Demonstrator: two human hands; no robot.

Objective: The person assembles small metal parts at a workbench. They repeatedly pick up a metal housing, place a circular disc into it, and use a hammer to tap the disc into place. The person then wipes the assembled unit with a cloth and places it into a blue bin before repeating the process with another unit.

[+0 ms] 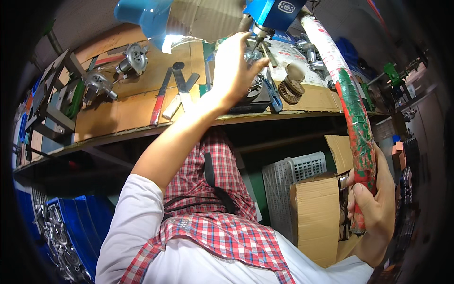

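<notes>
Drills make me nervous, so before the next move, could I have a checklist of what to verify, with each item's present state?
1. Right hand gripping the wrapped bar: ok, closed around its lower end.
2. Left hand well away from the chuck and drill bit: not ok, it is raised close beside them.
3. Bit stopped: cannot tell from a still picture.
4. Metal part below the bit clamped: cannot tell.
5. Blue-handled tool put away: not ok, it lies near the drill.
</notes>
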